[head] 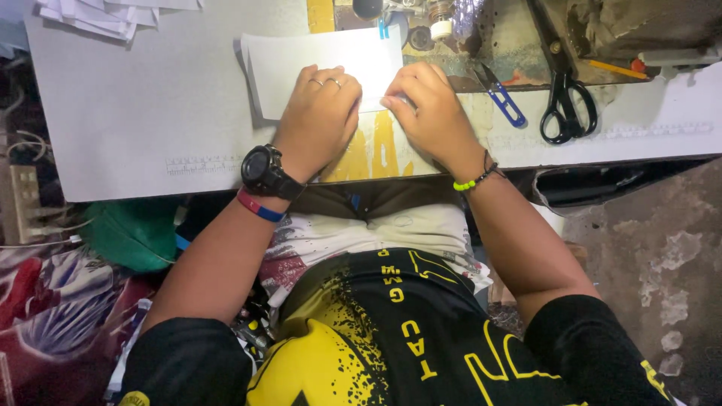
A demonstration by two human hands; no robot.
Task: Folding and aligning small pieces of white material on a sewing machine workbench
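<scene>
Fingers of my left hand [320, 113] press flat on the white paper stack [316, 64], while my right hand [429, 109] pinches its near edge at three o'clock, closed on the sheet. I judge even pressure keeps the sheets squared. Black scissors [564, 98] and blue snips [500, 94] lie on the bench [135, 120] farther toward three o'clock. I see no containers.

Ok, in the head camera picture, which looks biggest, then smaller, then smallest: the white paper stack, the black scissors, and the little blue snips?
1. White paper stack, biggest, though both hands cover part of it.
2. Black scissors, clearly smaller than the paper.
3. Blue snips, smallest.
All lie at about the same distance on the table, so the order looks safe.
</scene>
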